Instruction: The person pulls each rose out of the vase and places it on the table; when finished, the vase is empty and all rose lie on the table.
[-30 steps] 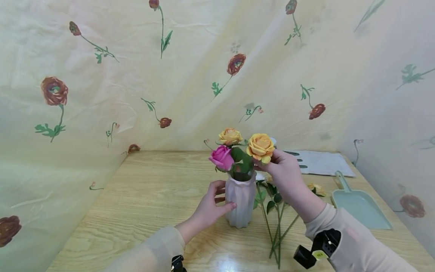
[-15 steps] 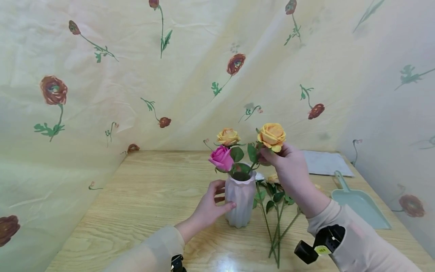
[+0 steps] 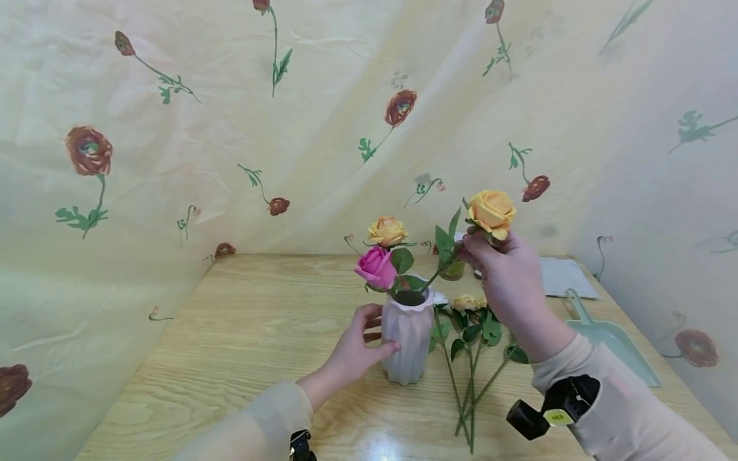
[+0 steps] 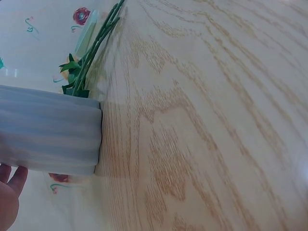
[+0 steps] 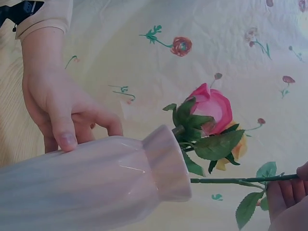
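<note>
My left hand (image 3: 356, 349) holds the side of a white ribbed vase (image 3: 406, 346), fingers behind and thumb in front. The vase stands upright on the wooden table. In it are a pink rose (image 3: 376, 267) and a yellow rose (image 3: 387, 231). My right hand (image 3: 513, 275) pinches another yellow rose (image 3: 491, 212) just below its bloom, up and right of the vase. Its stem (image 5: 226, 181) slants down into the vase's mouth, as the right wrist view also shows. The stem's lower end is hidden inside. In the left wrist view, fingertips (image 4: 18, 179) touch the vase wall.
Several cut roses (image 3: 469, 302) lie on the table just right of the vase, their stems crossing toward the front. Farther right is a pale green dustpan (image 3: 619, 346), with a white sheet (image 3: 567, 278) behind it. A flower-printed curtain (image 3: 323, 128) hangs at the back.
My right hand has moved up and to the right with the yellow rose, drawing more of its stem out of the vase. The left hand and the vase have stayed in place.
</note>
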Tool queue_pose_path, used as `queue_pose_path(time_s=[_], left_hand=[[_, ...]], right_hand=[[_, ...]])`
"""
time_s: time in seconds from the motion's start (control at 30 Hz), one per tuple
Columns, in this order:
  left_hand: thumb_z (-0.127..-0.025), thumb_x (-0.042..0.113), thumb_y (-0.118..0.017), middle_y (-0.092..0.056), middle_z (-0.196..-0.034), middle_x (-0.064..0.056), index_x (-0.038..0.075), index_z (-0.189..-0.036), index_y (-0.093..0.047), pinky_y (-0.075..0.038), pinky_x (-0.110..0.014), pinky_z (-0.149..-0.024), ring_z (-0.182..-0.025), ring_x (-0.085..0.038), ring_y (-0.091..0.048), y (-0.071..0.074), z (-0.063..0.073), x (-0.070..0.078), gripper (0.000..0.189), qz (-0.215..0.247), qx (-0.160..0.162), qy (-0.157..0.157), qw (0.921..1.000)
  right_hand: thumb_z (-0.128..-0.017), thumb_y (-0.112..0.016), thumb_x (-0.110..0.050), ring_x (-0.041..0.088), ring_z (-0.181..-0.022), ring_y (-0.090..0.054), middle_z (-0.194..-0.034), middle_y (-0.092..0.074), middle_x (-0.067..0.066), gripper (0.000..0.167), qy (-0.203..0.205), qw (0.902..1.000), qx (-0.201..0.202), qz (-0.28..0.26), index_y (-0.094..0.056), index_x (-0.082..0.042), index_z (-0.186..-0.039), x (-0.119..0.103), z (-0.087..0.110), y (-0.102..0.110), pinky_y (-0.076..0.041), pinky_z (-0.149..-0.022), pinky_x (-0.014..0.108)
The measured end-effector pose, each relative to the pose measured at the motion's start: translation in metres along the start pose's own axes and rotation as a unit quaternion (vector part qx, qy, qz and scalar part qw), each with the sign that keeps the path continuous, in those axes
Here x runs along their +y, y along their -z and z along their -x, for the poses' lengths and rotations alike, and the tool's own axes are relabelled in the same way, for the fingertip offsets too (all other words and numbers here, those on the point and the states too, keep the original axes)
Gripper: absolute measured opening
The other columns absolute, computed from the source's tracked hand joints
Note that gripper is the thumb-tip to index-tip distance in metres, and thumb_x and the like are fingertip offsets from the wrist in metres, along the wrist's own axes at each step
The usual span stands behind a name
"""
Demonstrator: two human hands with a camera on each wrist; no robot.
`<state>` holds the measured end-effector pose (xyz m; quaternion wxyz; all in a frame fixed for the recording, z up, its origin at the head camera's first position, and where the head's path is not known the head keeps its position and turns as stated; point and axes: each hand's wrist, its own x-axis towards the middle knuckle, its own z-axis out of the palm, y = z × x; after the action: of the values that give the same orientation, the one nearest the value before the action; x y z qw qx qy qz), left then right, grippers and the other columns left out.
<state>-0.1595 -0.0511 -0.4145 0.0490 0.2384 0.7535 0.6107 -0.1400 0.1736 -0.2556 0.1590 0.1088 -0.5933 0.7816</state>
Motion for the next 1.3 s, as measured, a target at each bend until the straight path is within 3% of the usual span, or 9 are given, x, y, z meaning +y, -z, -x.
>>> queue_pose_path(time_s=[0.1, 0.37, 0.63, 0.93, 1.3], left_hand=[[-0.085, 0.024, -0.07, -0.043, -0.135, -0.005, 0.011, -0.135, -0.033, -0.043, -0.039, -0.098, -0.122, -0.024, -0.044, 0.0, 0.0, 0.0, 0.063, -0.001, 0.0, -0.002, 1.0], [-0.085, 0.022, -0.07, -0.043, -0.134, -0.006, 0.01, -0.135, -0.033, -0.044, -0.041, -0.097, -0.122, -0.025, -0.044, 0.0, 0.0, 0.001, 0.063, 0.0, -0.001, -0.012, 0.9999], [-0.085, 0.021, -0.07, -0.043, -0.134, -0.006, 0.01, -0.135, -0.033, -0.043, -0.041, -0.097, -0.121, -0.026, -0.044, 0.0, 0.001, 0.003, 0.063, 0.004, 0.0, -0.012, 0.9999], [-0.085, 0.022, -0.071, -0.044, -0.133, -0.007, 0.01, -0.135, -0.033, -0.044, -0.04, -0.097, -0.121, -0.025, -0.045, -0.002, -0.001, 0.001, 0.064, 0.006, -0.002, -0.012, 0.9999], [-0.084, 0.022, -0.072, -0.045, -0.133, -0.007, 0.009, -0.134, -0.034, -0.044, -0.04, -0.096, -0.12, -0.026, -0.046, -0.001, -0.001, -0.004, 0.064, 0.001, 0.005, -0.009, 0.9999]], right_hand=[[-0.09, -0.06, -0.003, 0.016, -0.083, -0.062, -0.09, -0.057, 0.004, 0.006, 0.015, 0.9986, -0.008, -0.05, -0.058, -0.004, -0.095, -0.002, -0.002, 0.003, -0.053, -0.079, 0.025], [-0.088, -0.06, 0.004, 0.019, -0.083, -0.061, -0.094, -0.055, 0.008, 0.009, 0.04, 0.9881, -0.007, -0.148, -0.054, 0.0, -0.091, -0.008, -0.006, 0.018, -0.054, -0.078, 0.027], [-0.086, -0.056, 0.013, 0.025, -0.081, -0.064, -0.089, -0.058, 0.013, 0.009, 0.042, 0.9675, 0.015, -0.249, -0.053, 0.005, -0.089, -0.012, -0.008, 0.038, -0.056, -0.075, 0.033], [-0.086, -0.052, 0.018, 0.031, -0.071, -0.066, -0.08, -0.062, 0.019, 0.009, 0.042, 0.9337, 0.09, -0.344, -0.055, 0.009, -0.086, -0.013, -0.01, 0.063, -0.057, -0.068, 0.038], [-0.085, -0.054, 0.017, 0.029, -0.063, -0.062, -0.073, -0.061, 0.018, 0.011, 0.006, 0.909, 0.168, -0.381, -0.055, 0.008, -0.081, -0.003, -0.015, 0.097, -0.057, -0.061, 0.036]])
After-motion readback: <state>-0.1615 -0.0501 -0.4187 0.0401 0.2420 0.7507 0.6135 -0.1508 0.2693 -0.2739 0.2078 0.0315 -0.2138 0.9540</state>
